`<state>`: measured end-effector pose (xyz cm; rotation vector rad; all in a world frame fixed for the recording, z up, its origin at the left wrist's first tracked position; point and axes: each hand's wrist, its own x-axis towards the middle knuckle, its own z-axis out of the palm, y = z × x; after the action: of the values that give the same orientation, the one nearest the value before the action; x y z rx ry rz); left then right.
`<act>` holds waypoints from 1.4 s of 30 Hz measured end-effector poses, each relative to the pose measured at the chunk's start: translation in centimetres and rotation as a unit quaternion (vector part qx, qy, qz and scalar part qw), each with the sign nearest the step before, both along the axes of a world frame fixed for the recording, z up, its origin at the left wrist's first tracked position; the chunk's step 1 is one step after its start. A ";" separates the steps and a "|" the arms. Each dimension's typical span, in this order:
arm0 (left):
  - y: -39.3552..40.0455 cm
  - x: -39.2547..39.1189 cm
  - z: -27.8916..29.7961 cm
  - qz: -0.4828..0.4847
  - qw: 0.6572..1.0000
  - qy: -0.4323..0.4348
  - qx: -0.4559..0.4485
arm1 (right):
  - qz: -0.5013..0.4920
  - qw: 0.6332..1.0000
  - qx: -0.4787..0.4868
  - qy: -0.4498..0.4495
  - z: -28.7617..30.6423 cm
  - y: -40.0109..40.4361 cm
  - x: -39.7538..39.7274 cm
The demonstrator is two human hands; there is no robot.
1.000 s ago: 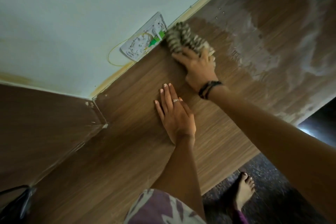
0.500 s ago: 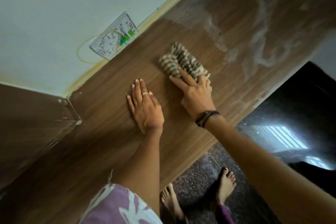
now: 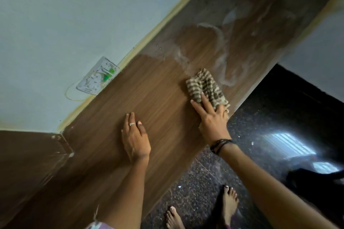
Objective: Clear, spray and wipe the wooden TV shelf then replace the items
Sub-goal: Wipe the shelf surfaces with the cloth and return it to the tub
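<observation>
Shelf ran diagonally thru the view, from lower left to upper right, its back edge against a pale wall w/ a yellowish strip along the joint. Wood grain on the near half looked clean and dark; the far half carried whitish streaks and smears, plus a few droplets near the back edge. Cloth, striped tan and dark, bunched up, sat on the shelf close to the front edge, right at the border btwn clean wood and the streaks. Right hand pressed down on the cloth's near end, fingers held close together and laid flat over it, thumb side toward the middle of the shelf; dark bands around that wrist. Left hand lay palm-down on bare wood, well apart from the cloth, fingers pressed together and pointing toward the wall, a ring on one finger. White wall plate w/ a green part sat on the wall just above the shelf's back edge, a thin yellow wire looping beside it. Below the front edge was dark speckled floor w/ a bright reflection, and two bare feet near the bottom.
</observation>
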<state>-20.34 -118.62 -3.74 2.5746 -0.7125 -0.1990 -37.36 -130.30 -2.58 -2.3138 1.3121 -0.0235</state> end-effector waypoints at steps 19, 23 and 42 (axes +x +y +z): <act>-13.5 -1.4 -1.5 -0.003 0.999 -0.038 -0.006 | 0.033 0.997 0.060 0.036 1.8 -6.1 -0.6; -15.8 1.2 -2.1 0.021 0.998 -0.054 -0.018 | 0.190 0.981 -0.034 0.012 0.4 -5.4 1.4; -16.0 0.9 -2.8 0.040 0.998 -0.053 0.018 | 0.279 0.956 -0.087 -0.005 0.0 -15.5 9.3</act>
<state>-19.48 -134.64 -6.51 2.6588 -0.6464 -0.0498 -28.04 -145.82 -2.54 -2.7500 0.6316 0.0359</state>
